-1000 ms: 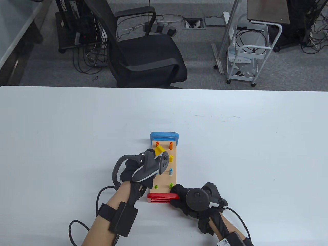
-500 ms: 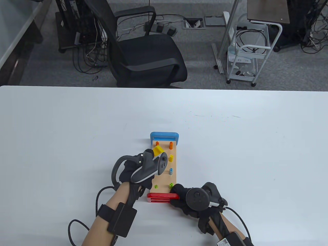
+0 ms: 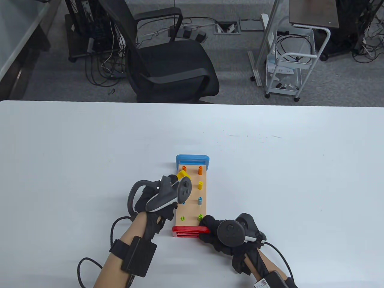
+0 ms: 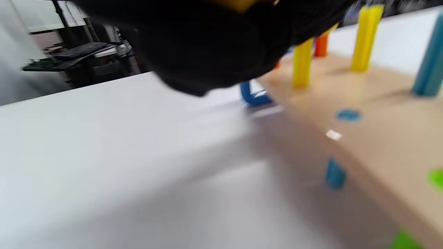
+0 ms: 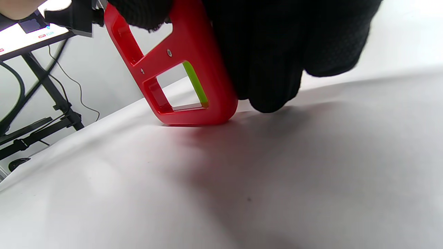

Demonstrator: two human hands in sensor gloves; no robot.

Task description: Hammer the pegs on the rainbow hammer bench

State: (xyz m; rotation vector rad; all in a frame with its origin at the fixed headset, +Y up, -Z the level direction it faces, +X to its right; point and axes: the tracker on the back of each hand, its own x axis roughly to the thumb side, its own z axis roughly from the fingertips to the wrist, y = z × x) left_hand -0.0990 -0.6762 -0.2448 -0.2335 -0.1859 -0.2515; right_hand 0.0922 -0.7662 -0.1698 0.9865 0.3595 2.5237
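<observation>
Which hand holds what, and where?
Right hand grips the bench's red end. Left hand holds the yellow hammer; grip point hidden.

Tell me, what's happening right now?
Left hand holds yellow hammer over bench. Right hand steadies red end. Several pegs still raised. Nothing blocking.

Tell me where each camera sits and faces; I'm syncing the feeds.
Table view: high, looking down at the bench; left hand, right hand, both forearms show.
Left wrist view: low beside the bench, looking along its pegs toward the blue end; dark glove on top.
Right wrist view: near the tabletop, facing the red end; glove grips it.
Shared: the bench in all three.
</observation>
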